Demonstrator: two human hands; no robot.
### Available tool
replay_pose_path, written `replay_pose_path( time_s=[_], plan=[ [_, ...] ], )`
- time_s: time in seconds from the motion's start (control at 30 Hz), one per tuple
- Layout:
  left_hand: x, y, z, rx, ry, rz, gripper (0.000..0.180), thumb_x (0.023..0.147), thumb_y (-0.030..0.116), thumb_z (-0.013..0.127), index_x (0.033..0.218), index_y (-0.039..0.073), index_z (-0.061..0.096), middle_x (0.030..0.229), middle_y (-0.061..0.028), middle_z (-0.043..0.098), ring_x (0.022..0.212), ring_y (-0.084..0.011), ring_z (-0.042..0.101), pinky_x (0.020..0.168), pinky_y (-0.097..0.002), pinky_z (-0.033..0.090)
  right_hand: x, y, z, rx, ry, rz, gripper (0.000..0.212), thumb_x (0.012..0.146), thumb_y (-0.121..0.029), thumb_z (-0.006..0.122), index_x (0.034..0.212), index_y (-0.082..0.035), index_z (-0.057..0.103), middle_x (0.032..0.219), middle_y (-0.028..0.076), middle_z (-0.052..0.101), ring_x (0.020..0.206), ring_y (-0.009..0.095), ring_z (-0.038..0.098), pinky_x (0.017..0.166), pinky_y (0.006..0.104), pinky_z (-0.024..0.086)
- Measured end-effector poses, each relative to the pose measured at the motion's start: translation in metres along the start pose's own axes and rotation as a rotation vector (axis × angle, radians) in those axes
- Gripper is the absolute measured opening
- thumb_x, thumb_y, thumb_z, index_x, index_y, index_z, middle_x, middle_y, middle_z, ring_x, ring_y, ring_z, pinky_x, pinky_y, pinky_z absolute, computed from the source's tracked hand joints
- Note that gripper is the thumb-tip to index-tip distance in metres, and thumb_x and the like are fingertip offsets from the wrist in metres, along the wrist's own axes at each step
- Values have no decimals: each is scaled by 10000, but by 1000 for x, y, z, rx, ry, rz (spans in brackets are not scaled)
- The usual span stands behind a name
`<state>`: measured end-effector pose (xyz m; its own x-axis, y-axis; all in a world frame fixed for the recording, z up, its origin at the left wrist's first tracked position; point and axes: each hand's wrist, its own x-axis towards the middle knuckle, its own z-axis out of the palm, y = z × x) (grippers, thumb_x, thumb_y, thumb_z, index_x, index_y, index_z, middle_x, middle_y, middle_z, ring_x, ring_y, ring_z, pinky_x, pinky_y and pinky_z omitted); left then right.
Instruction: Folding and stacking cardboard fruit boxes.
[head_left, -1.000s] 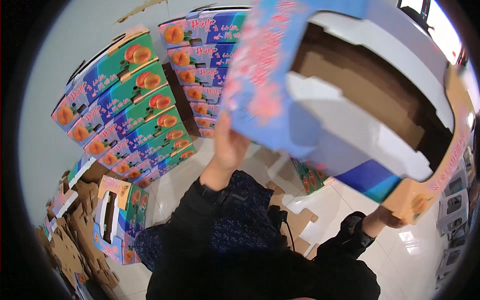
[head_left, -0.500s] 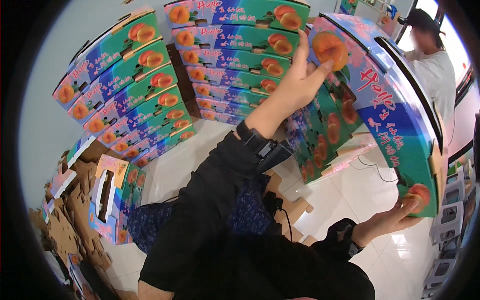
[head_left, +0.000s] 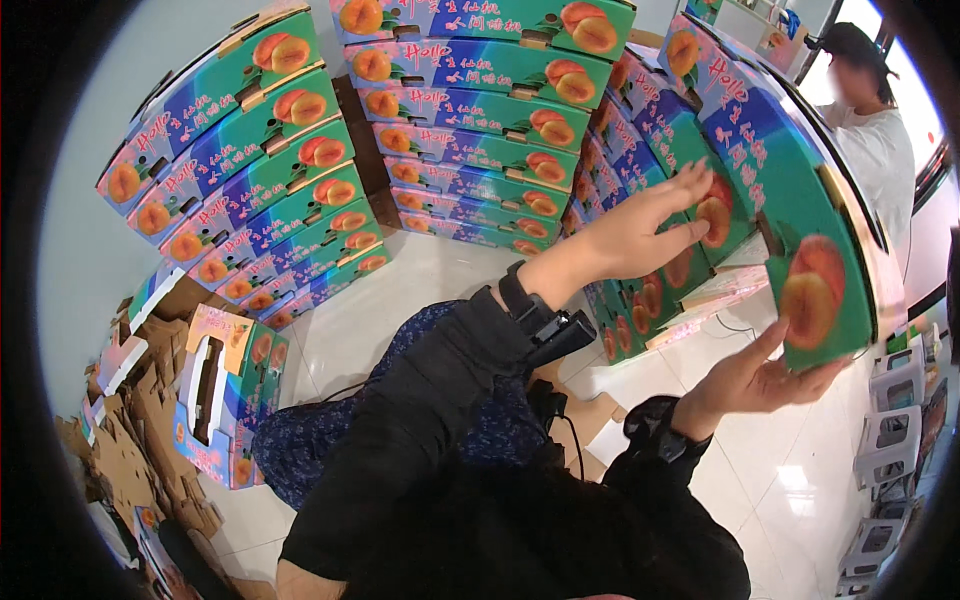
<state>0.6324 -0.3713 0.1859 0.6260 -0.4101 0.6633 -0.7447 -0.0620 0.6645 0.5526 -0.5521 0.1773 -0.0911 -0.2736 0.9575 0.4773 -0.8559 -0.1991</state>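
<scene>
Cardboard box point(head_left: 785, 185) at two o'clock has its near corner gripped by the right hand's point(head_left: 765, 378) fingers, seemingly for steadiness, while the left hand's point(head_left: 640, 232) fingers spread open beside it.

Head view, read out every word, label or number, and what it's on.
I can't repeat printed wording, only place it.
Box at the right hand: red lettering, long side.
Stacked boxes: pinkish-red lettering on their fronts.
Lower-left box: lettering too small to read.
</scene>
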Motion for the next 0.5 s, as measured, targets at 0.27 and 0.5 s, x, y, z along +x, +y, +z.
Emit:
replay_pose_path(
  time_s=[0.27,0.5],
  plan=[
    [-34,-2,-14,97,130,-87,516,946,215,579,1412,58,422,1494,-138,377,1404,-265,314,1130,-374,265,36,27,36,254,-78,285,694,863,-151,704,1417,6,318,1368,175,448,1193,281,532,989,381,474],
    [-67,-19,-40,51,271,-149,456,951,185,590,1378,94,458,1368,-62,502,1308,-198,433,1041,-354,362,38,44,47,411,-56,495,530,876,-93,696,1337,42,471,1197,161,601,1015,213,626,896,304,507]
  ],
)
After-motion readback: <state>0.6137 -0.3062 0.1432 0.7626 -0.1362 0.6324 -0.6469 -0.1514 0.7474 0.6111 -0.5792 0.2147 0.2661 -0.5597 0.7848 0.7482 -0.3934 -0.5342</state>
